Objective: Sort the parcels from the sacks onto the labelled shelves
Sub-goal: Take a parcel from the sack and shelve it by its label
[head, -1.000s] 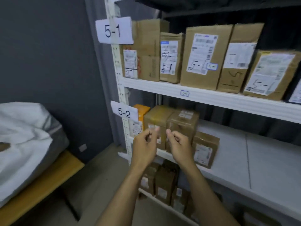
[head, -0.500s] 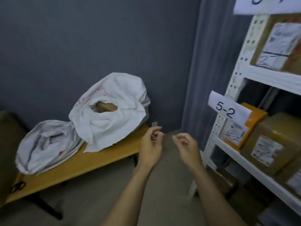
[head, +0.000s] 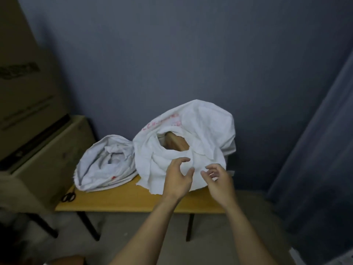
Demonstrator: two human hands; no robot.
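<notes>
1. Hands, left: the left hand (head: 178,180) is raised in front of the lower fold of the larger sack (head: 200,129). Its fingers are spread and gently curved, with the thumb held apart. It holds nothing. Whether its fingertips touch the cloth cannot be told.
2. Hands, right: the right hand (head: 219,183) is just beside the left, near the sack's lower right edge. Its fingers are loosely spread and there is nothing in it. Contact with the cloth cannot be told.
3. Larger sack, condition: it is white and heavily crumpled, with red writing above and left of its mouth. It sits on the right part of the wooden bench (head: 124,200), close to the grey-blue wall (head: 172,54).
4. Larger sack, orientation: the mouth is open and faces up and toward the person. A brown parcel (head: 174,144) shows inside the opening. Too little of it is visible to tell its long axis.
5. Smaller sack (head: 107,163): it is white and slumped low, and touches the larger sack's left side. Its opening faces upward, and a small red mark shows near its lower edge. Its bulk lies along the bench.
6. Surroundings: black-handled scissors (head: 69,197) lie at the bench's left end, near the smaller sack. Stacked cardboard boxes (head: 28,92) stand to the left, and a dark curtain (head: 324,169) hangs at the right.
</notes>
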